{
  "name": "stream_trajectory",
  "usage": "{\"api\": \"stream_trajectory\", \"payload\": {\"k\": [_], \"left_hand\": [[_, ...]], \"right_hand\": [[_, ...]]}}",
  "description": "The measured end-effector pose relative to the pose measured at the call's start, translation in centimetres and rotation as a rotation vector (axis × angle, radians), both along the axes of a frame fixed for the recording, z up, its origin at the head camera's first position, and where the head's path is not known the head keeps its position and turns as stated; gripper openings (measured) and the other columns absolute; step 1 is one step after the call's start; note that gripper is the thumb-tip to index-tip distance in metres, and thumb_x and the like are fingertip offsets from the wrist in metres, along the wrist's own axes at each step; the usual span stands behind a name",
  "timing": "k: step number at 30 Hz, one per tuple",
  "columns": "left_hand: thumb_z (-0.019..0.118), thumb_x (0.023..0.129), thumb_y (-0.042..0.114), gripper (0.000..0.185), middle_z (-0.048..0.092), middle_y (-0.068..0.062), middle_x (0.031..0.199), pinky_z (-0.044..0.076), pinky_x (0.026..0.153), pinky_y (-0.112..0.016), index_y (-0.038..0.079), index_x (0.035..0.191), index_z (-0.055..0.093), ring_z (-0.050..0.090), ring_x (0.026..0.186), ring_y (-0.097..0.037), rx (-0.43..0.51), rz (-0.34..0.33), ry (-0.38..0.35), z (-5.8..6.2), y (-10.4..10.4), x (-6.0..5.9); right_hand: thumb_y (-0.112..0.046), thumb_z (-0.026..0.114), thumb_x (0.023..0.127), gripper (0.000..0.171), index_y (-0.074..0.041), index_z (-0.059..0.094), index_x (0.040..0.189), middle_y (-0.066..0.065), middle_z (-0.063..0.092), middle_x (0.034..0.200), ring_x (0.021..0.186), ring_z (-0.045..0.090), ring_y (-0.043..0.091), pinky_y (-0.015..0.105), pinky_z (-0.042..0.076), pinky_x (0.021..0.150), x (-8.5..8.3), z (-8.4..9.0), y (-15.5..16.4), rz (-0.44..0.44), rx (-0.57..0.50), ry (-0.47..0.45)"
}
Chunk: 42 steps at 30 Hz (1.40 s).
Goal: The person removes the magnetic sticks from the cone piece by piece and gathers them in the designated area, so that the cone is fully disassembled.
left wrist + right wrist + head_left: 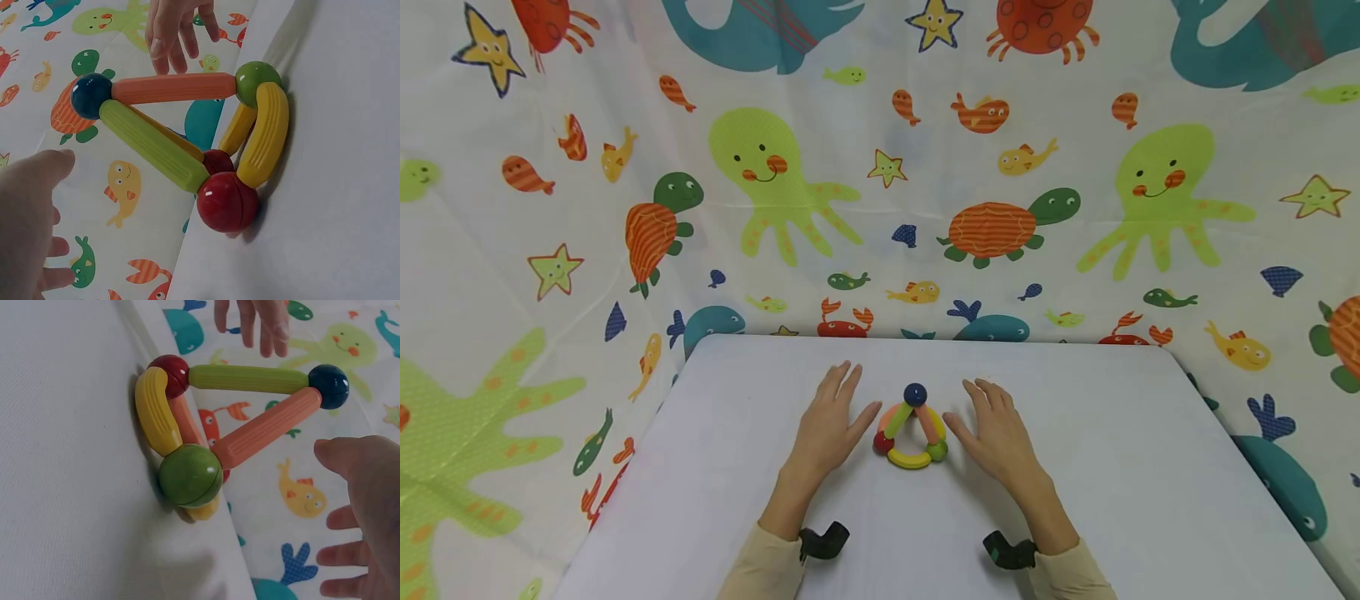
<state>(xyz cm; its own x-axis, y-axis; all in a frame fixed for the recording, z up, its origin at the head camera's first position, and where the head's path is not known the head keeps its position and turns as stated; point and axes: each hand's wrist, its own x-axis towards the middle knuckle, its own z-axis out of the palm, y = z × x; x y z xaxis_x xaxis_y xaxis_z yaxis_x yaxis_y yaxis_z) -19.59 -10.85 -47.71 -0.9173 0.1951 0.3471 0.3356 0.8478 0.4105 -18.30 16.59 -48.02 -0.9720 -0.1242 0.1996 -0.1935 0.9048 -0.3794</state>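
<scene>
A: What is sitting between the hands?

B: A small toy structure (912,432) of rods and balls, standing on the white counter (1150,467), near the middle and closer to the person than to the far edge. A dark blue ball (915,394) is at the top. A green rod (898,419) runs down from it to a red ball (883,442), and an orange rod (926,423) runs down to a green ball (936,451). A curved yellow piece (909,458) lies on the counter and joins the red and green balls. The wrist views show further pieces behind these, partly hidden.

A: And the left hand?

B: The left hand (829,425) lies just beside the structure on the red-ball side, palm down, fingers straight and slightly spread. It holds nothing, and a narrow gap shows between its thumb and the toy.

A: The right hand?

B: The right hand (996,429) mirrors it on the green-ball side, flat, fingers relaxed and extended, gripping nothing. It is close to the toy but apart from it.

A: What lies around them?

B: Each wrist carries a black camera mount (824,540) below a beige sleeve (760,571). Behind and beside the counter hangs a white cloth (880,208) printed with octopuses, turtles, crabs, starfish, fish and whales.
</scene>
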Motion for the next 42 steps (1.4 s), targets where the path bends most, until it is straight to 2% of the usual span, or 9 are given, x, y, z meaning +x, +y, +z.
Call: {"api": "stream_trajectory", "payload": {"k": [8,19,24,28,31,38,42], "left_hand": [[0.058,0.098,0.049,0.065,0.046,-0.01,0.154,0.05,0.103,-0.046,0.015,0.151,0.044,0.046,0.141,-0.029,0.043,-0.037,0.012,1.1,1.0,-0.3],[0.061,0.099,0.038,0.052,0.054,-0.008,0.144,0.051,0.103,-0.04,0.012,0.143,0.054,0.057,0.131,-0.025,0.1,-0.132,0.062,2.5,2.4,-0.6],[0.06,0.1,0.037,0.047,0.06,-0.006,0.131,0.057,0.091,-0.031,0.012,0.14,0.058,0.067,0.108,-0.02,0.107,-0.184,0.063,2.8,3.2,-0.6],[0.06,0.1,0.038,0.046,0.061,-0.006,0.123,0.057,0.079,-0.024,0.012,0.139,0.059,0.064,0.092,-0.017,0.116,-0.224,0.021,3.1,3.9,-0.6],[0.059,0.1,0.039,0.048,0.061,-0.006,0.122,0.057,0.078,-0.024,0.012,0.139,0.059,0.063,0.09,-0.017,0.101,-0.245,-0.006,3.3,4.4,-0.6],[0.058,0.099,0.045,0.051,0.06,-0.007,0.123,0.058,0.088,-0.031,0.013,0.139,0.058,0.066,0.099,-0.018,0.008,-0.256,-0.043,3.4,5.1,-0.7],[0.06,0.098,0.046,0.052,0.06,-0.007,0.121,0.058,0.088,-0.03,0.014,0.139,0.059,0.066,0.097,-0.016,-0.036,-0.268,-0.062,3.4,5.3,-0.8]], "right_hand": [[-0.05,0.06,0.095,0.065,-0.007,0.051,0.143,0.018,0.052,0.142,0.132,0.046,0.037,0.056,0.041,0.109,0.1,0.0,0.0,0.015,-0.034,0.029],[-0.042,0.069,0.088,0.055,-0.008,0.061,0.13,0.013,0.059,0.129,0.12,0.052,0.032,0.052,0.046,0.103,-0.1,-0.2,-0.2,0.059,-0.064,-0.001],[-0.036,0.069,0.086,0.048,-0.009,0.064,0.125,0.01,0.06,0.123,0.114,0.054,0.028,0.049,0.048,0.098,-0.1,-0.6,-0.2,0.096,-0.074,-0.007],[-0.033,0.069,0.085,0.043,-0.01,0.065,0.121,0.007,0.061,0.12,0.11,0.054,0.026,0.046,0.049,0.096,0.0,-0.9,-0.3,0.121,-0.074,-0.03],[-0.032,0.069,0.084,0.042,-0.01,0.066,0.119,0.007,0.061,0.118,0.108,0.054,0.026,0.046,0.049,0.095,0.0,-1.2,-0.5,0.135,-0.071,-0.044],[-0.037,0.072,0.085,0.042,-0.009,0.067,0.116,0.006,0.064,0.112,0.103,0.057,0.023,0.046,0.051,0.093,-0.1,-2.2,-1.1,0.153,-0.039,-0.063],[-0.034,0.072,0.083,0.039,-0.009,0.067,0.114,0.005,0.064,0.109,0.099,0.056,0.021,0.043,0.051,0.088,-0.2,-2.6,-1.2,0.18,-0.039,-0.06]]}}
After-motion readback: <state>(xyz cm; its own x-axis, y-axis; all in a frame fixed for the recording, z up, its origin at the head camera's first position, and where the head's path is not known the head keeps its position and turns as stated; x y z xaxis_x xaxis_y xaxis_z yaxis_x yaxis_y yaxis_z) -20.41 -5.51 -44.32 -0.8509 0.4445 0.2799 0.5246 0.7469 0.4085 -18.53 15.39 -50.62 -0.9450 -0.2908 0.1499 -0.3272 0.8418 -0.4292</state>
